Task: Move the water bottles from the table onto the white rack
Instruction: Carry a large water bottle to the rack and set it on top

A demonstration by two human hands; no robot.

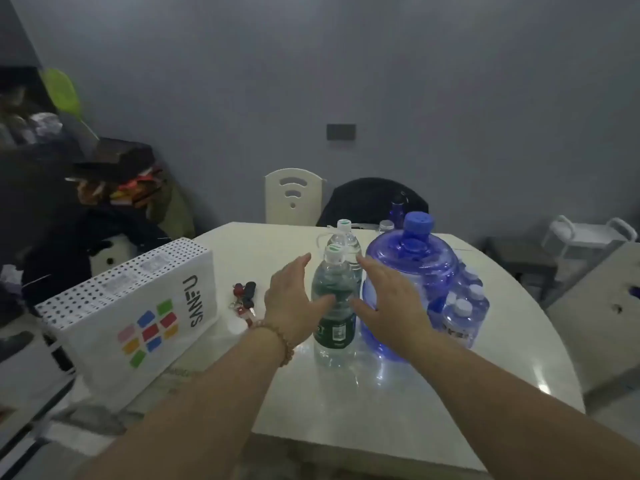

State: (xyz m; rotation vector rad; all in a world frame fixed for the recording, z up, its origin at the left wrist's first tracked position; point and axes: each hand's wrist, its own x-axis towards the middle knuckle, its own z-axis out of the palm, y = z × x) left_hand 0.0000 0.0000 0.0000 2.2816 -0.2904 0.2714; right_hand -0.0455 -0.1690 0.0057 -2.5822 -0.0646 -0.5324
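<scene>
Bottle, clear with a dark label, stands mid-desk between your open left hand and right hand; jug crowds its right.

rear bottle: mostly hidden behind front bottle | small bottles: half-hidden by blue jug | left shelf clutter: blurred

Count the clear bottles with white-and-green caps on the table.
2. The near bottle stands between the left hand and right hand; the far bottle stands right behind it. Others may hide behind the blue jug.
</scene>
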